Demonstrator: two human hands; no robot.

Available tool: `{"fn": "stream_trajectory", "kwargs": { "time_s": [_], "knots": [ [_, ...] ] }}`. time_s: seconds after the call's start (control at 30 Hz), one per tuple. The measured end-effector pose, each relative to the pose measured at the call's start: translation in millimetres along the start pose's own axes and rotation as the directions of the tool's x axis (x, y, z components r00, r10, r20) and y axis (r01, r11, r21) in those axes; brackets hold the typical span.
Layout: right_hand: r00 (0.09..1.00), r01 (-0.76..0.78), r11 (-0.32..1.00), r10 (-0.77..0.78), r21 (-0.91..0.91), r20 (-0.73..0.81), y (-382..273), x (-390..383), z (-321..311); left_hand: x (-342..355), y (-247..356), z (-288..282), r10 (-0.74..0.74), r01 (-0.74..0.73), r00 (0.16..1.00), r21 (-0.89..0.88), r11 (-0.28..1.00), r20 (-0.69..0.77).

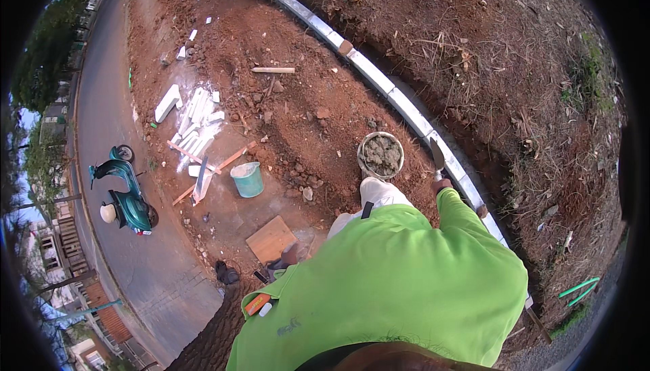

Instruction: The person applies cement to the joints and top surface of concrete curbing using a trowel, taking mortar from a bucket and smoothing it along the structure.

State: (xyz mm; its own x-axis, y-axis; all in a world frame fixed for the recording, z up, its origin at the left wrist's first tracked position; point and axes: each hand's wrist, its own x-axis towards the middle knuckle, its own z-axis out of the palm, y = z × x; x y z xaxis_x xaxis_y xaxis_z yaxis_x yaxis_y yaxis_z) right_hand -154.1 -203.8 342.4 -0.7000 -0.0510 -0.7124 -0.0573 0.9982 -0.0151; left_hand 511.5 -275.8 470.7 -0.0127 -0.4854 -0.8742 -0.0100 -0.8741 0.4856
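My right hand (441, 185) is wrapped round the handle of a pointing trowel (437, 154). The trowel's blade extends away from me, beside the row of pale kerb stones (409, 108). Left of it, by my knee, stands a bucket (362, 158) with grey mortar (382, 154) inside. My left hand (288, 257) seems to be low beside my body, near a square wooden board (271, 239); its fingers do not show clearly. An orange object (257, 303) is at the left side of my green shirt.
A teal bucket (247, 180) stands near crossed wooden sticks (210, 166) and a pile of white blocks (196, 124). A narrow trench (399, 66) runs behind the kerb. A green scooter (125, 191) is parked on the road at left. A tree trunk (213, 330) rises at lower left.
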Motion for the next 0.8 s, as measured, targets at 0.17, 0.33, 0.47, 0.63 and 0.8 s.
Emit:
{"fn": "stream_trajectory", "kwargs": {
  "time_s": [0.17,0.33,0.47,0.63,0.8],
  "knots": [
    [0.963,0.043,0.963,-0.111,0.264,0.248,-69.4,4.0,59.4,10.1,130.5,-21.8,0.092,-0.113,0.944,-0.05,0.992,-0.318],
    [0.938,0.343,0.91,-0.316,0.233,-0.144,-154.9,-17.9,69.2,51.8,189.9,-36.5,0.112,-0.065,0.972,0.222,0.973,-0.205],
    [0.959,0.28,0.858,-0.267,0.431,-0.093,-172.5,4.8,77.6,105.1,266.1,-3.0,-0.045,0.029,0.999,0.462,0.886,0.022],
    [0.998,0.017,0.66,-0.055,0.751,0.025,-206.7,-79.2,52.5,185.6,348.2,-8.1,-0.174,0.083,0.979,0.586,0.806,0.101],
    [0.933,-0.345,0.675,0.321,0.652,0.161,-145.1,-79.8,149.1,267.4,549.5,28.6,-0.12,0.054,0.99,0.606,0.794,0.069]
  ]
}}
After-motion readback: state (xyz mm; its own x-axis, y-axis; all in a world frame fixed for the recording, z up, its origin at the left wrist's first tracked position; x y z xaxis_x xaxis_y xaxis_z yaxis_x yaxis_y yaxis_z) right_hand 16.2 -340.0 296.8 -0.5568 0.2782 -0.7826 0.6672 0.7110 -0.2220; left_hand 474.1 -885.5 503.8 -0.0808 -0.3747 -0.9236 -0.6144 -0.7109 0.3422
